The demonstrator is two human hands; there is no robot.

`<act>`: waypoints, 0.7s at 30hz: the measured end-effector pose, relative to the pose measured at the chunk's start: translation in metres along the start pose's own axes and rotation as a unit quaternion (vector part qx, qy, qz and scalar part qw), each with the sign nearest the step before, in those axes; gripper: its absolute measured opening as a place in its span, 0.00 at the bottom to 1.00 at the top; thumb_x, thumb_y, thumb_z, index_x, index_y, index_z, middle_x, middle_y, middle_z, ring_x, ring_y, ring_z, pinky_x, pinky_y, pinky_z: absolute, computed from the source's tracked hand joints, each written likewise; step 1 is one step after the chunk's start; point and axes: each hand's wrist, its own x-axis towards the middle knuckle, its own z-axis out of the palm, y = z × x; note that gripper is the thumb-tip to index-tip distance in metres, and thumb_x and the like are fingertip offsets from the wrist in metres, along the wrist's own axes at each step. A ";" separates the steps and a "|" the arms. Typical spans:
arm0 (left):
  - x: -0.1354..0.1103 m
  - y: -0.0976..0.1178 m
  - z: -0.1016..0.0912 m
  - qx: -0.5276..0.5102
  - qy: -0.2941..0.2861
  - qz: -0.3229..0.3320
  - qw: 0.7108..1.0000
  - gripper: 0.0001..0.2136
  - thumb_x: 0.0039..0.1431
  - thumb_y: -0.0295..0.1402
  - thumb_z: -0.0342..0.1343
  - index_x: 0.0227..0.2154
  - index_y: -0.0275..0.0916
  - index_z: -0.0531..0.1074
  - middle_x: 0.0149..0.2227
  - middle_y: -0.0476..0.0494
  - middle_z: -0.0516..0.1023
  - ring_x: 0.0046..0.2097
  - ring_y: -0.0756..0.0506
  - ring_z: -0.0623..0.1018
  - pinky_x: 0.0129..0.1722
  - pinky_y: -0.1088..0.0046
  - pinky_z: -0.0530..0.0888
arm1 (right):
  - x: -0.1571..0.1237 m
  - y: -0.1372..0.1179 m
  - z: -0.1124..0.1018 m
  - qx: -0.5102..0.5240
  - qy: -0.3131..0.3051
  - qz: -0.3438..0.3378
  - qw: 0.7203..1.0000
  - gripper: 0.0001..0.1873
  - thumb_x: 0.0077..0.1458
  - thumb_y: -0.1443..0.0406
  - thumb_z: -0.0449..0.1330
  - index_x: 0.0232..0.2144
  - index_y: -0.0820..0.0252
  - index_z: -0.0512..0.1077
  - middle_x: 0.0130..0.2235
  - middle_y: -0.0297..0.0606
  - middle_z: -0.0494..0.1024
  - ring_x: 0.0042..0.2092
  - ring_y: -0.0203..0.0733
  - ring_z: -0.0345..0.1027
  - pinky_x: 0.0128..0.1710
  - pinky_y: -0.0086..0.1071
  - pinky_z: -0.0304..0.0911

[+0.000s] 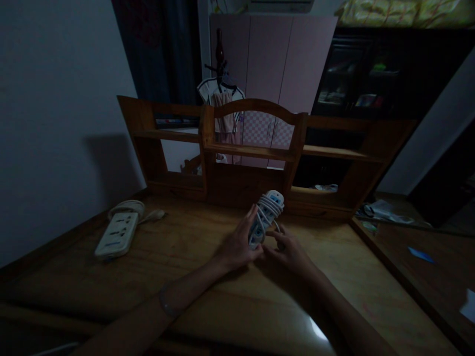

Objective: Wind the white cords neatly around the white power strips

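A white power strip with blue socket faces is held tilted above the wooden desk. Its white cord is wound in several loops around the upper part of the strip, and one stretch crosses lower down. My left hand grips the strip's lower end from the left, thumb and fingers around it. On the other side, my right hand has its fingers bent and pinched on the loose part of the cord just beside the strip. The fingertips of that hand are dim and partly hidden.
A second power strip with a coiled cord lies at the desk's left, near the wall. Along the back edge stands a wooden shelf unit. A lower surface at right bears a blue card and plastic bags.
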 end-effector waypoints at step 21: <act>0.001 -0.003 0.002 0.014 0.000 -0.047 0.999 0.50 0.45 0.23 0.58 0.66 0.46 0.33 0.69 0.40 0.38 0.66 0.39 0.55 0.62 0.57 0.61 | 0.004 0.004 0.010 -0.017 0.172 0.031 0.984 0.15 0.64 0.56 0.50 0.36 0.56 0.72 0.41 0.42 0.69 0.38 0.42 0.65 0.38 0.34 0.61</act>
